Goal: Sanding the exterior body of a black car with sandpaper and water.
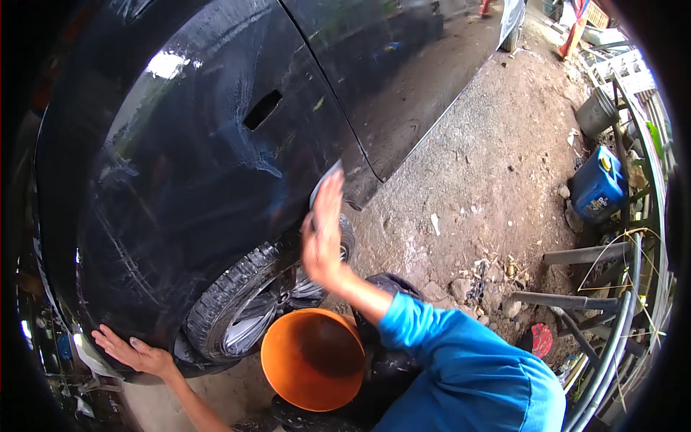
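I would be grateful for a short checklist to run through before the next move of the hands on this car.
1. Grey sheet at the right hand: ok, its edge shows beside the fingers.
2. Sheet firmly gripped: cannot tell, the hand hides most of it.
3. Left hand free of tools: ok, none shows; it is spread by the car's lower edge.
4. Dark car panel free of marks: not ok, pale streaks show.
5. Orange bucket uncovered: ok, no lid shows.
6. Water in the bucket: cannot tell, its inside is shadowed.
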Tool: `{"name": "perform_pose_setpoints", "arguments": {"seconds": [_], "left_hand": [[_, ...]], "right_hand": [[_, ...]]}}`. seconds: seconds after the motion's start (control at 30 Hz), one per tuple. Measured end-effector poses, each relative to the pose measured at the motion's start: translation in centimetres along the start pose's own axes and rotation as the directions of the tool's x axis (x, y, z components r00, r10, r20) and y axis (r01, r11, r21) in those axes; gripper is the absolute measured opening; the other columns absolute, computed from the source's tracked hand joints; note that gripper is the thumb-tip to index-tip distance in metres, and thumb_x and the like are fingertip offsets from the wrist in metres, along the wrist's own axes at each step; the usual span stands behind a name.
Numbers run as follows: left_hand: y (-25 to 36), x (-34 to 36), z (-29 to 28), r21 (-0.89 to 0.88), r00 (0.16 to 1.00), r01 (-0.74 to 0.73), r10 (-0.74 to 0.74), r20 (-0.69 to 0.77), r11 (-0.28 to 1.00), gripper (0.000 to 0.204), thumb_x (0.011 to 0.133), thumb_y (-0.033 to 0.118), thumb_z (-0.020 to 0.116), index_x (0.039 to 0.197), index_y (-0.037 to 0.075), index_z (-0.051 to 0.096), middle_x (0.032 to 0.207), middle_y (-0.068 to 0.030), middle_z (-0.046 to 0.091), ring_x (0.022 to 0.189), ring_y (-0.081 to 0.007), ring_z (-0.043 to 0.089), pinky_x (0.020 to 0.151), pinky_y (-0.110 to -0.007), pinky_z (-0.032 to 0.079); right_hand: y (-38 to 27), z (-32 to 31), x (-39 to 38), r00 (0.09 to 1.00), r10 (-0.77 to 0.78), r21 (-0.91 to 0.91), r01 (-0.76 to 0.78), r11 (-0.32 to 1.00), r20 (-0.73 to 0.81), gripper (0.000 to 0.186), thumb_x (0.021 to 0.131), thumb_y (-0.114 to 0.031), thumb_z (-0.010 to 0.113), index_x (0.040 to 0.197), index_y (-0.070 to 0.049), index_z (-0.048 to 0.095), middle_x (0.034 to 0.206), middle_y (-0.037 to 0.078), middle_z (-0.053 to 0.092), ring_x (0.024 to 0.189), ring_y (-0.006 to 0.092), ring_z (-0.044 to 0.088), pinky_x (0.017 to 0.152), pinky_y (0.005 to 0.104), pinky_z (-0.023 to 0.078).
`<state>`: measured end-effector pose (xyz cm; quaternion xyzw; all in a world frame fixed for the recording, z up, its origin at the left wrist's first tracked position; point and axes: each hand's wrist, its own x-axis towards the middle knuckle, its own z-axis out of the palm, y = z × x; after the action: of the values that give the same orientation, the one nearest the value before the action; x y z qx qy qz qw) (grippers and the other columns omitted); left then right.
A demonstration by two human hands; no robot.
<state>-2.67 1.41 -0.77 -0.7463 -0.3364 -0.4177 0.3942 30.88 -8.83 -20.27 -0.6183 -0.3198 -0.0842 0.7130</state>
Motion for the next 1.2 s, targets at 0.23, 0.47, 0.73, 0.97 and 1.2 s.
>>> {"name": "perform_pose_setpoints", "arguments": {"seconds": [0.23,0.47,0.73,0.97,1.2], "left_hand": [[-0.1,-0.2,0.2,0.005,1.000,-0.025,0.025,-0.017,1.000,0.059,0.109,0.038,0.032,0.150,-0.001,0.048,0.157,-0.0215,0.044,0.148,-0.0392,0.038,0.123,-0.051,0.024],[-0.7,-0.5,0.4,0.008,1.000,-0.027,0.027,-0.006,1.000,0.059,0.109,0.038,0.031,0.150,0.000,0.048,0.158,-0.0200,0.044,0.148,-0.0384,0.038,0.123,-0.051,0.024],[-0.8,-0.8,0.5,0.017,1.000,-0.008,0.008,0.009,1.000,0.058,0.108,0.038,0.032,0.151,0.003,0.048,0.159,-0.0182,0.043,0.149,-0.0372,0.037,0.123,-0.052,0.023],[-0.3,-0.5,0.3,0.021,1.000,0.008,-0.008,-0.005,1.000,0.059,0.109,0.040,0.032,0.151,0.002,0.048,0.159,-0.0183,0.044,0.149,-0.0372,0.037,0.123,-0.052,0.023],[-0.4,-0.2,-0.2,0.031,1.000,0.007,-0.007,-0.008,0.999,0.061,0.109,0.042,0.029,0.151,0.002,0.048,0.159,-0.0179,0.043,0.149,-0.0375,0.037,0.123,-0.052,0.023]], "right_hand": [[0.1,-1.5,6.1,0.997,0.040,-0.025,-0.041,0.999,-0.060,0.070,0.097,-0.003,0.049,0.159,0.006,0.019,0.166,0.031,0.014,0.156,0.0463,0.008,0.125,0.0538,0.005],[-0.5,-1.8,8.2,0.993,-0.102,-0.150,0.093,0.984,-0.053,0.075,0.094,-0.003,0.055,0.159,0.007,0.019,0.165,0.032,0.016,0.155,0.0470,0.014,0.125,0.0538,0.012],[0.1,-2.6,6.8,0.973,-0.227,-0.089,0.229,0.969,0.037,0.074,0.093,0.000,0.051,0.159,0.009,0.017,0.164,0.034,0.016,0.154,0.0502,0.010,0.126,0.0508,0.009],[3.8,-3.4,3.4,0.965,-0.222,-0.115,0.239,0.964,0.140,0.080,0.086,-0.003,0.061,0.155,0.011,0.024,0.160,0.039,0.023,0.152,0.0525,0.018,0.124,0.0580,0.014],[-1.0,-2.3,11.2,0.913,-0.405,-0.127,0.407,0.904,0.046,0.076,0.082,-0.003,0.064,0.151,0.011,0.035,0.158,0.036,0.031,0.149,0.0516,0.027,0.123,0.0571,0.019]]}}
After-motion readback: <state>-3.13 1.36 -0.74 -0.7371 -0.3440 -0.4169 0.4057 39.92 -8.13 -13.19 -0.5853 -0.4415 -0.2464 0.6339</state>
